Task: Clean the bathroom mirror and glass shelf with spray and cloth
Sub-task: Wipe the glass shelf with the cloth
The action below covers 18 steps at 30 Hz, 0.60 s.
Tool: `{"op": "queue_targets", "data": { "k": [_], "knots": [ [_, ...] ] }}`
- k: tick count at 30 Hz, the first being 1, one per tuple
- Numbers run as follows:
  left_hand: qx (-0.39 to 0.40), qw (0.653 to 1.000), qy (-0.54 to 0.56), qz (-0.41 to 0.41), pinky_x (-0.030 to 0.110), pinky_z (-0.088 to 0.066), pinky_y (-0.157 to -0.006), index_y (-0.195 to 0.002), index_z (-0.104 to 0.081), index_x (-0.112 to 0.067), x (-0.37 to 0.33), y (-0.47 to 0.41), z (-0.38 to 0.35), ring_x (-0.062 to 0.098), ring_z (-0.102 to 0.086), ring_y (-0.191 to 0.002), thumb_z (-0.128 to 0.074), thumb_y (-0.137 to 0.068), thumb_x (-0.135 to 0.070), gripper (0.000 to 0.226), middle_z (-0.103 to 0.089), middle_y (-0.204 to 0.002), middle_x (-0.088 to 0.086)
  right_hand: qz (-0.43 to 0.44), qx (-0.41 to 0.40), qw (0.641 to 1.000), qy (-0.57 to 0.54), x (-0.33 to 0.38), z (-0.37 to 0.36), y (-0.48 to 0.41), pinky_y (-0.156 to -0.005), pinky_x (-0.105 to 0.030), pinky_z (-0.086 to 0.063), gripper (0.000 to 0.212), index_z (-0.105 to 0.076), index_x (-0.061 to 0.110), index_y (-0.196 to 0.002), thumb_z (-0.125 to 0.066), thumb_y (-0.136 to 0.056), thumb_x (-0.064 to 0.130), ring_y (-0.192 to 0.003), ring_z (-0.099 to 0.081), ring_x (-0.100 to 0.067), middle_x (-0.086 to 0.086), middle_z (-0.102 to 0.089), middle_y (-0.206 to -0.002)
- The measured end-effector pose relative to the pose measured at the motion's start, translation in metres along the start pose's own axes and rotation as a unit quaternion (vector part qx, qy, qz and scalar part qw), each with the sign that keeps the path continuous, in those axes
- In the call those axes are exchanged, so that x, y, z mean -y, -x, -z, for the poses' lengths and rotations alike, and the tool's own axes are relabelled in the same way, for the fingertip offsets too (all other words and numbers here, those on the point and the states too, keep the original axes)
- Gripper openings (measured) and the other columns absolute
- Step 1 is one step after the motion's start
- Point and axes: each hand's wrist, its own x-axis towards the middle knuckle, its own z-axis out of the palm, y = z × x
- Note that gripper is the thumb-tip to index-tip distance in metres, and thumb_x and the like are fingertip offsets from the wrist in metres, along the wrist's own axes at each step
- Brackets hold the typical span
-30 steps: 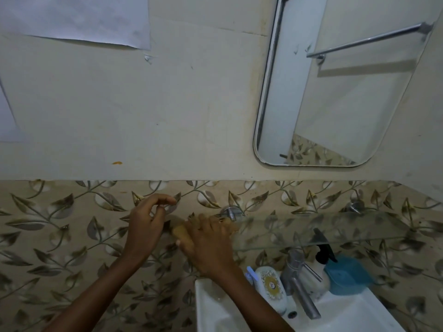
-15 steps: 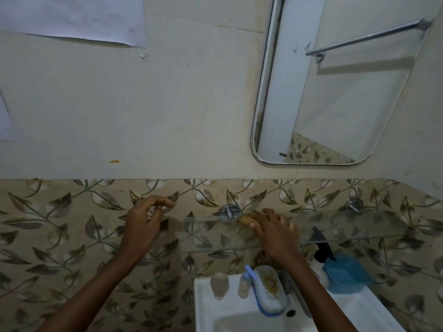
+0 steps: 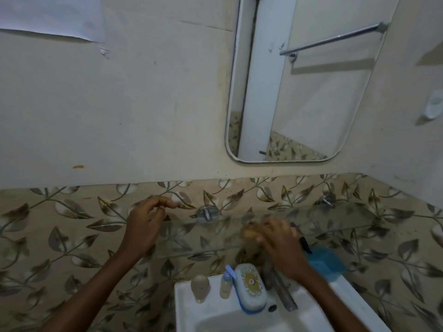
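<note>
mirror (image 3: pixel 299 92) above glass shelf (image 3: pixel 335 221), sink (image 3: pixel 189 307) below shelf

dim, flat light; right hand (image 3: pixel 280 243) motion-blurred, wide-angle bending at edges.

A white sink (image 3: pixel 189 305) is seen at six o'clock, with a soap dish (image 3: pixel 250 286) and tap (image 3: pixel 279 293) on its rim. A paper sheet (image 3: pixel 50 16) is taped at ten o'clock.
</note>
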Motion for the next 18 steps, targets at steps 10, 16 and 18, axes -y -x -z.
{"op": "queue_targets", "data": {
  "k": [10,16,18],
  "knots": [
    [0.113,0.993,0.008,-0.013,0.020,-0.051,-0.072,-0.081,-0.066,-0.023,-0.022,-0.019,-0.054,0.004,-0.063,-0.082,-0.053,-0.089,0.000,0.029,-0.068,-0.091,-0.013,-0.113,0.087,0.988,0.063,0.014,-0.013,-0.063,-0.105,-0.048,-0.024,0.050,-0.050,0.021,-0.129,-0.027,-0.094,0.048,-0.130,-0.030,-0.035,-0.011,-0.034,-0.143],
    [0.150,0.989,0.011,0.002,0.026,-0.054,-0.073,-0.085,-0.069,-0.019,-0.024,-0.022,-0.065,0.004,-0.064,-0.082,-0.053,-0.090,0.002,0.027,-0.070,-0.090,-0.009,0.046,0.089,0.993,-0.065,-0.010,0.011,0.002,-0.095,-0.035,-0.026,0.068,-0.046,0.040,-0.132,-0.014,-0.080,0.070,-0.114,-0.035,-0.017,0.007,-0.043,-0.134],
    [0.162,0.987,0.010,0.005,0.039,-0.055,-0.075,-0.083,-0.070,-0.025,-0.021,-0.024,-0.060,0.008,-0.066,-0.080,-0.054,-0.091,-0.002,0.029,-0.069,-0.094,-0.014,-0.039,0.056,0.997,-0.029,-0.063,0.025,0.007,-0.100,-0.039,-0.029,0.074,-0.046,0.039,-0.131,-0.011,-0.075,0.073,-0.119,-0.037,-0.020,0.003,-0.044,-0.136]
  ]
}}
